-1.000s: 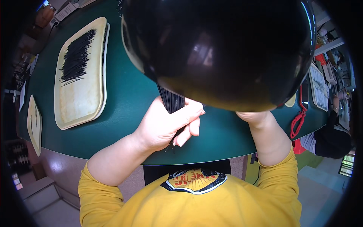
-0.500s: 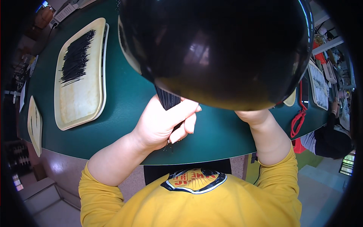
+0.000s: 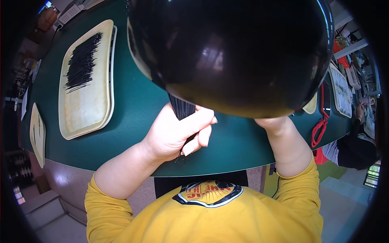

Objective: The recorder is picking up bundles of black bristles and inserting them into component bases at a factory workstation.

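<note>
My left hand [image 3: 180,131] is closed round a bundle of thin black wire-like strands [image 3: 183,108]. The strands run up under a large glossy black dome [image 3: 235,60], and a few thin ends poke out below my fingers. Only the wrist edge of my right hand [image 3: 272,122] shows at the dome's lower right rim. Its fingers, and whatever they touch, are hidden behind the dome. To the left, a cream tray [image 3: 83,115] carries a row of similar black strands [image 3: 83,60].
The green tabletop [image 3: 137,133] curves along its near edge. At far left lies a smaller cream tray [image 3: 38,135] with a few strands. On the right are a red-handled tool [image 3: 319,131] and a white tray [image 3: 341,91] of small parts. Beyond the table is another person [image 3: 354,148].
My left hand and the bundle have shifted very slightly to the right. My right wrist has also moved a touch to the right.
</note>
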`<action>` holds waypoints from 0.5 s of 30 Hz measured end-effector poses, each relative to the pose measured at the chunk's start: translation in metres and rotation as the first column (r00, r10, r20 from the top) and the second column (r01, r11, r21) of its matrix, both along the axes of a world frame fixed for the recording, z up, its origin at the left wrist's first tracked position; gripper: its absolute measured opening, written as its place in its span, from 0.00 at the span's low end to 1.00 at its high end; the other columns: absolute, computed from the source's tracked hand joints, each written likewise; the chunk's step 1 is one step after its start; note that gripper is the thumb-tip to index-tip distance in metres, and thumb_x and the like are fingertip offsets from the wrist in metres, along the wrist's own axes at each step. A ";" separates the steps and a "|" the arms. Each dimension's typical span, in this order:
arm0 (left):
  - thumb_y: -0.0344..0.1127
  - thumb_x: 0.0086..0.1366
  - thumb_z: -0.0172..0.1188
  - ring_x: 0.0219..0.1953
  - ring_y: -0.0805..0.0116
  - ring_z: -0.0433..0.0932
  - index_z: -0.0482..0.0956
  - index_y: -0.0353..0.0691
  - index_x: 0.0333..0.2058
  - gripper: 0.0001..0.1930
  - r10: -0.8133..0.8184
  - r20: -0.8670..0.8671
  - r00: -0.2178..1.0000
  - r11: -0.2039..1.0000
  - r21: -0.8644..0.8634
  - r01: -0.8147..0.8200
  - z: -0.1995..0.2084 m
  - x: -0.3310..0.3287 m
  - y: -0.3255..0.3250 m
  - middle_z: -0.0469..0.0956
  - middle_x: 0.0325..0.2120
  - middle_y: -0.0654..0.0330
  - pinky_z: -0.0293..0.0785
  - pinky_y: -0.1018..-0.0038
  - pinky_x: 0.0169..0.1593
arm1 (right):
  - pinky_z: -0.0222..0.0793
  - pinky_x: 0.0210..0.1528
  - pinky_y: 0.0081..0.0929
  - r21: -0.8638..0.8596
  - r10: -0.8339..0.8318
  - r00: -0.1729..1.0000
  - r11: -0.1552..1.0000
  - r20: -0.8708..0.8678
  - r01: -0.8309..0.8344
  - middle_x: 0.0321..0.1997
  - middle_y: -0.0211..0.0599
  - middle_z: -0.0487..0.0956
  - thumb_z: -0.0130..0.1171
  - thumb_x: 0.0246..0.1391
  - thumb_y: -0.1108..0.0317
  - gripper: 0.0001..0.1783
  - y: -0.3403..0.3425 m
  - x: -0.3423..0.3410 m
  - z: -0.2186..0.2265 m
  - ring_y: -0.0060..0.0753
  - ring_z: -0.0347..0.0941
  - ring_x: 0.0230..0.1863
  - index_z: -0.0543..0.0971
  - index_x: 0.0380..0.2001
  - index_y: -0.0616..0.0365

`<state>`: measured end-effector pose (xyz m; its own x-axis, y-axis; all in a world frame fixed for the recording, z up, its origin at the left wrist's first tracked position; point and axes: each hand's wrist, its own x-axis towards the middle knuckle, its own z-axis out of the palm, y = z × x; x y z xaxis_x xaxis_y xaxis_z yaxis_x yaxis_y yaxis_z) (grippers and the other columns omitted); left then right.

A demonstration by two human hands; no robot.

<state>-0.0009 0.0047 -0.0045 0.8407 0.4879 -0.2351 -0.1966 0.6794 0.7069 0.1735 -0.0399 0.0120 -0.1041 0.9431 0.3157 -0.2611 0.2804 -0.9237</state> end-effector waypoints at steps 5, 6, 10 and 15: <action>0.30 0.55 0.48 0.04 0.81 0.59 0.68 0.34 0.22 0.06 -0.005 -0.071 0.997 0.997 0.076 0.011 0.005 0.003 -0.001 0.68 0.09 0.60 0.53 0.88 0.08 | 0.66 0.27 0.17 0.096 -0.527 0.812 0.848 0.250 0.521 0.19 0.38 0.72 0.55 0.37 0.75 0.06 -0.002 -0.012 -0.015 0.24 0.69 0.19 0.70 0.18 0.67; 0.30 0.55 0.48 0.04 0.81 0.59 0.68 0.34 0.22 0.06 -0.007 -0.070 0.998 0.997 0.077 0.012 0.004 0.003 -0.001 0.68 0.09 0.60 0.53 0.88 0.08 | 0.65 0.25 0.17 0.374 -0.579 0.730 0.808 0.363 0.455 0.19 0.37 0.72 0.56 0.34 0.76 0.06 -0.001 -0.001 -0.017 0.24 0.69 0.19 0.70 0.18 0.66; 0.31 0.55 0.49 0.03 0.81 0.58 0.67 0.34 0.22 0.06 -0.013 -0.028 1.000 0.999 0.038 0.014 0.001 0.003 0.001 0.68 0.08 0.61 0.52 0.87 0.07 | 0.63 0.23 0.17 0.578 -0.635 0.666 0.733 0.392 0.358 0.17 0.36 0.71 0.57 0.30 0.77 0.07 0.000 0.001 -0.015 0.26 0.69 0.19 0.70 0.18 0.64; 0.31 0.55 0.48 0.03 0.82 0.58 0.67 0.34 0.22 0.07 -0.021 -0.019 1.000 1.000 0.016 0.022 0.000 0.004 0.001 0.67 0.08 0.61 0.52 0.87 0.06 | 0.63 0.22 0.15 0.517 -0.627 0.690 0.750 0.361 0.412 0.17 0.35 0.71 0.57 0.31 0.77 0.07 -0.001 0.000 -0.008 0.24 0.69 0.19 0.70 0.18 0.64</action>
